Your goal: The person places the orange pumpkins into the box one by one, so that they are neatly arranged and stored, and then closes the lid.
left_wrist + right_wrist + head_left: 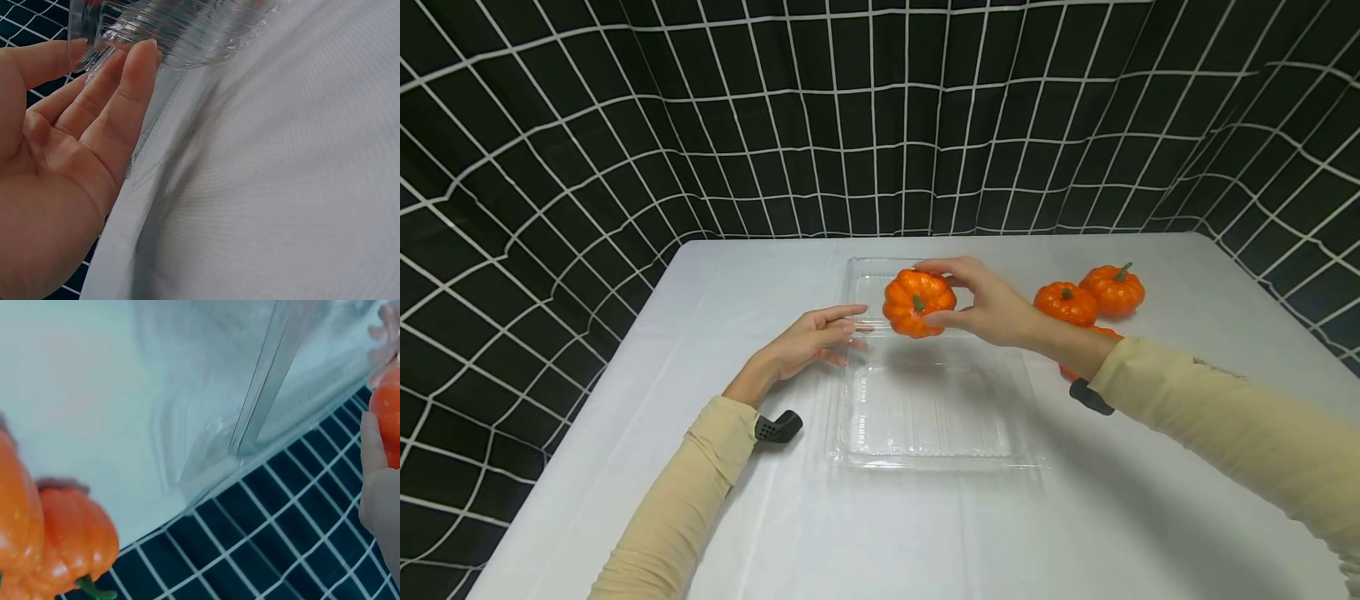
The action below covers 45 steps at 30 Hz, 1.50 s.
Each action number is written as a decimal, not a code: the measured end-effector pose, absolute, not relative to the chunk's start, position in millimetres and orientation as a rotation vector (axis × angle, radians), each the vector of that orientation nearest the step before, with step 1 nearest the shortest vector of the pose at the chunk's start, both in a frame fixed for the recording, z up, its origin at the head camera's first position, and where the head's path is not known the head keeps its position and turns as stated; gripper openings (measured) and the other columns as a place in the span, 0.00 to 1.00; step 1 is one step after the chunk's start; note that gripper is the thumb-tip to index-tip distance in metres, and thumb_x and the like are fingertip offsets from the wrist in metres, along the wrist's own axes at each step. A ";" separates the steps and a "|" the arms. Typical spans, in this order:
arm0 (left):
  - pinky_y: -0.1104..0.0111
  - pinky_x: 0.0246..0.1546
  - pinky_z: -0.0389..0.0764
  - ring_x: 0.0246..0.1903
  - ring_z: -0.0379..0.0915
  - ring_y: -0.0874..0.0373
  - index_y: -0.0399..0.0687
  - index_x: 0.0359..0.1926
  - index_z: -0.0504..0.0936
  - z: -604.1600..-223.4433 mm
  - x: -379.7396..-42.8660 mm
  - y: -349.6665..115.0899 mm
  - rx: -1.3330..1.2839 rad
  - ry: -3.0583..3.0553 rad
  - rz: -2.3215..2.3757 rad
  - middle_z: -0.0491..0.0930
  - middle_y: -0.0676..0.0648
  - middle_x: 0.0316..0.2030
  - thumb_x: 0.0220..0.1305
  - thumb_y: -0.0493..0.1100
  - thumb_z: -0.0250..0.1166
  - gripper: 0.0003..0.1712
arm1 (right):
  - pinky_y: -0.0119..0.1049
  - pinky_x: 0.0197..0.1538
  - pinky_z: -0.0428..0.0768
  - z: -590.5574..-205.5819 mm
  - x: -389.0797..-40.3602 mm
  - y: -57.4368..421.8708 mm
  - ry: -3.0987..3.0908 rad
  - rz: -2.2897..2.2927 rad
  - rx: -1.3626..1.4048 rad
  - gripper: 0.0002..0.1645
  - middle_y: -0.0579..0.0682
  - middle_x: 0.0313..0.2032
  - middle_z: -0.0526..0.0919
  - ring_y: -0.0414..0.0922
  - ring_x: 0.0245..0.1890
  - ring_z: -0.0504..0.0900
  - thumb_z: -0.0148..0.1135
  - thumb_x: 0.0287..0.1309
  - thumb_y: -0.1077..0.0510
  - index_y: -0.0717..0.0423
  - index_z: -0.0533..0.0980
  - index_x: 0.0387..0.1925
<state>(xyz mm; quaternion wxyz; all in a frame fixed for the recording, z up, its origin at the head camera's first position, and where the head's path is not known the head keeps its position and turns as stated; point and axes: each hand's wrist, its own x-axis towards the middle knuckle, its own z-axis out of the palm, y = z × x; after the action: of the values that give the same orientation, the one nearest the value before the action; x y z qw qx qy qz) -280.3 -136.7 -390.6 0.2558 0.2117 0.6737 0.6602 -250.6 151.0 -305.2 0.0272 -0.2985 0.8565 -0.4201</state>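
Observation:
My right hand (992, 304) grips a small orange pumpkin (917, 302) with a green stem, thumb on the near side and fingers on the far side. It hangs above the middle crease of a clear plastic clamshell container (932, 408), which lies spread out on the table. On the container's left side, my left hand (808, 342) holds the edge near the crease. In the left wrist view, its thumb and fingertips meet the ridged clear plastic (181, 37). The held pumpkin (387, 412) is cut off at the right border of the right wrist view.
Several more pumpkins cluster on the right: one (1065, 304) beside another (1112, 292), and a third (1102, 332) partly hidden behind my right forearm. A white cloth (760, 517) covers the table. Black curtains (895, 125) with a white grid stand behind and at both sides.

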 end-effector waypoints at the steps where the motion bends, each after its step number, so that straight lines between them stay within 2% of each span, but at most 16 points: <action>1: 0.64 0.39 0.79 0.51 0.75 0.50 0.37 0.70 0.58 -390.2 -280.1 -136.8 0.567 1.834 1.791 0.69 0.36 0.62 0.72 0.38 0.52 0.29 | 0.37 0.40 0.82 -306.5 -249.7 148.2 2.637 -1.302 -0.941 0.39 0.54 0.61 0.67 0.53 0.58 0.68 0.70 0.51 0.64 0.55 0.67 0.65; 13: 0.63 0.38 0.80 0.50 0.74 0.50 0.41 0.69 0.62 -389.2 -279.8 -134.4 0.529 1.860 1.787 0.68 0.38 0.62 0.71 0.39 0.53 0.27 | 0.37 0.41 0.82 -333.2 -233.5 129.4 2.555 -1.348 -1.071 0.38 0.54 0.55 0.71 0.51 0.56 0.68 0.72 0.48 0.68 0.57 0.70 0.62; 19: 0.62 0.39 0.80 0.52 0.71 0.47 0.39 0.69 0.62 -388.8 -278.3 -133.5 0.511 1.856 1.793 0.68 0.36 0.62 0.71 0.38 0.53 0.27 | 0.40 0.41 0.82 -343.4 -229.1 124.0 2.498 -1.414 -1.085 0.37 0.55 0.54 0.69 0.51 0.56 0.67 0.72 0.47 0.68 0.57 0.71 0.61; 26: 0.62 0.40 0.81 0.56 0.69 0.45 0.38 0.69 0.61 -388.1 -277.4 -132.5 0.512 1.849 1.797 0.66 0.36 0.64 0.71 0.38 0.52 0.28 | 0.37 0.40 0.82 -353.5 -225.0 121.4 2.450 -1.466 -1.076 0.37 0.56 0.54 0.68 0.51 0.55 0.68 0.72 0.47 0.69 0.58 0.71 0.61; 34: 0.60 0.41 0.80 0.55 0.69 0.47 0.38 0.70 0.60 -390.0 -277.8 -132.5 0.527 1.862 1.781 0.66 0.37 0.64 0.72 0.38 0.52 0.28 | 0.36 0.42 0.82 -362.9 -224.3 119.1 2.480 -1.454 -1.163 0.37 0.56 0.56 0.68 0.51 0.56 0.70 0.72 0.48 0.67 0.57 0.70 0.62; 40: 0.61 0.40 0.79 0.53 0.70 0.51 0.39 0.70 0.60 -389.4 -277.4 -131.1 0.516 1.868 1.780 0.67 0.38 0.63 0.72 0.38 0.52 0.28 | 0.38 0.47 0.80 -371.5 -219.7 117.5 2.593 -1.381 -1.238 0.37 0.55 0.58 0.69 0.50 0.57 0.70 0.72 0.48 0.64 0.57 0.70 0.61; 45: 0.62 0.40 0.80 0.52 0.71 0.51 0.40 0.70 0.60 -389.9 -278.1 -131.0 0.506 1.860 1.790 0.66 0.39 0.64 0.72 0.38 0.52 0.28 | 0.39 0.49 0.79 -375.8 -217.3 117.3 2.674 -1.347 -1.240 0.37 0.54 0.56 0.69 0.50 0.56 0.70 0.74 0.46 0.63 0.57 0.70 0.60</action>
<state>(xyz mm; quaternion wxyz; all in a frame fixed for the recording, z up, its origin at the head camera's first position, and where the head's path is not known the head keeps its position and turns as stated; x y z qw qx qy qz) -278.1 -131.0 -389.9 0.2526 0.1862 0.6841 0.6584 -217.3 117.3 -375.8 -0.0495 -0.3822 0.8241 -0.4152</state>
